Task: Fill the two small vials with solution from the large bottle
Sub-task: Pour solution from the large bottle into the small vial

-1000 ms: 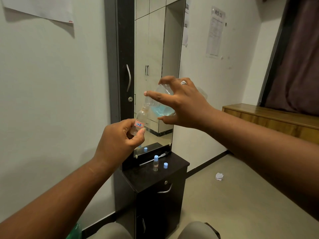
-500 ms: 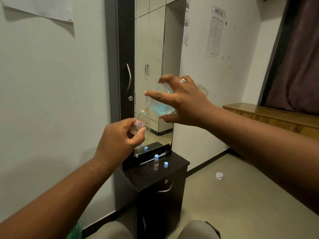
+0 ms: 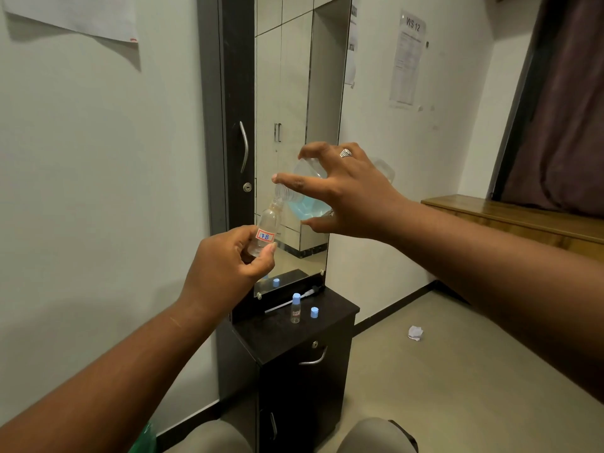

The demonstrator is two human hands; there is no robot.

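My left hand (image 3: pixel 228 259) grips a small clear vial (image 3: pixel 267 228) with a red-bordered label reading 17B, held uncapped and tilted toward the right. My right hand (image 3: pixel 346 191) holds the large clear bottle (image 3: pixel 302 197) tipped on its side, pale blue solution pooled in its lower half. The bottle's threaded mouth touches the vial's neck. A second small vial (image 3: pixel 295 308) with a blue cap stands on the black cabinet top (image 3: pixel 333 308) below. A loose blue cap (image 3: pixel 314 312) lies just to its right.
A tall mirror (image 3: pixel 287 93) in a black frame rises behind the cabinet, with a white pump tube (image 3: pixel 287 302) lying at its base. A crumpled paper (image 3: pixel 415 332) lies on the floor. A wooden ledge (image 3: pixel 510 214) runs along the right wall. My knees show at the bottom edge.
Both hands stay almost in place. The bottle is tipped slightly further, its mouth kept against the vial's neck.
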